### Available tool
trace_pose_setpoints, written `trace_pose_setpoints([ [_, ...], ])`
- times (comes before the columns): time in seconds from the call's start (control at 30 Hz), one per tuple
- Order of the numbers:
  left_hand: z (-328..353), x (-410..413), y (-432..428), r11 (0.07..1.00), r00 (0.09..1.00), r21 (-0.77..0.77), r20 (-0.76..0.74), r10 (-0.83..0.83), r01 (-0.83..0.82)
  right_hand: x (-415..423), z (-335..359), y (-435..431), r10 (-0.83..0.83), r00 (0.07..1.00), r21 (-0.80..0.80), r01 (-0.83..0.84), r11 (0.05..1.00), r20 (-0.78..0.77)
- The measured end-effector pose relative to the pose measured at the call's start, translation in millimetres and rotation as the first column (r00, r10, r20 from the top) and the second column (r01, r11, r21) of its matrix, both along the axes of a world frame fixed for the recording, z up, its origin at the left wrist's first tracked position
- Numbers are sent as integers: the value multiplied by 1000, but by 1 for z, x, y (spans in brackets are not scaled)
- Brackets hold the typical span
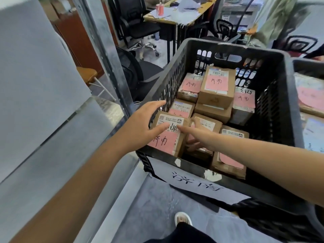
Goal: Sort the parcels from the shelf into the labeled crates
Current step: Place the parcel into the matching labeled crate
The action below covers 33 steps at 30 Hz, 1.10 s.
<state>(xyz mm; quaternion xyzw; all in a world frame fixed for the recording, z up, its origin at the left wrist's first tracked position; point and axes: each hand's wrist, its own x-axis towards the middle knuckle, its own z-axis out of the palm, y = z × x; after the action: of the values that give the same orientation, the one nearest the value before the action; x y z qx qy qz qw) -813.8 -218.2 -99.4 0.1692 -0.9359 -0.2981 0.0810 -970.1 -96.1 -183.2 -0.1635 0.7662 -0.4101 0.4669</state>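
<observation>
Parcel-handling at the labelled crate (228, 47), head view. The parcel (172, 148) in hand was a small taped cardboard box bearing a pink note (163, 142) and a printed label; it sat tilted in the crate's near-left corner, against the mesh wall and atop the other parcels (217, 85). It was judged light and stiff — rigid enough to be taken by opposite side faces without crushing, though the tape bands may be slick, so bare card is the better purchase. The left hand (145, 125) lay spread wide, fingers straight and reaching toward the crate wall, thumb resting flat on the box top; it steadied rather than gripped. The right hand (198, 137) came in from the opposite side — thumb laid on the top edge, fingers curled against the right face, pinching the box. A handwritten paper sign (196, 185) hung on the crate's near wall.
</observation>
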Motion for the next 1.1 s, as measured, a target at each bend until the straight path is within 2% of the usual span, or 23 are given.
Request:
trace_pose_setpoints([
  [0.03,-1,-1,0,1000,1000,-4,2,3,-3,-4,1,-1,33,997,-2,-33,999,71],
  [0.1,-2,-2,0,1000,1000,-5,2,6,-6,-10,-4,-2,75,990,-12,-74,997,120],
  [0.3,-4,-5,2,1000,1000,-15,11,-1,1,-20,-7,-1,92,990,50,-98,994,105],
  [0.47,-1,-9,3,999,999,-30,20,-39,40,-18,-3,1,93,911,98,-143,985,401],
  [0.53,-1,-9,2,999,999,-35,20,-40,41,-16,-5,0,61,891,83,-110,991,451],
  [0.7,-1,-8,0,999,999,-19,32,-37,38,-16,-5,3,2,927,89,-38,995,376],
  [0.87,0,-11,-2,994,988,-28,121,-98,102,-12,-14,3,-82,951,70,64,996,299],
  [1.1,3,-13,-3,993,986,-17,125,-112,115,-21,-3,4,-22,948,89,-6,996,316],
])
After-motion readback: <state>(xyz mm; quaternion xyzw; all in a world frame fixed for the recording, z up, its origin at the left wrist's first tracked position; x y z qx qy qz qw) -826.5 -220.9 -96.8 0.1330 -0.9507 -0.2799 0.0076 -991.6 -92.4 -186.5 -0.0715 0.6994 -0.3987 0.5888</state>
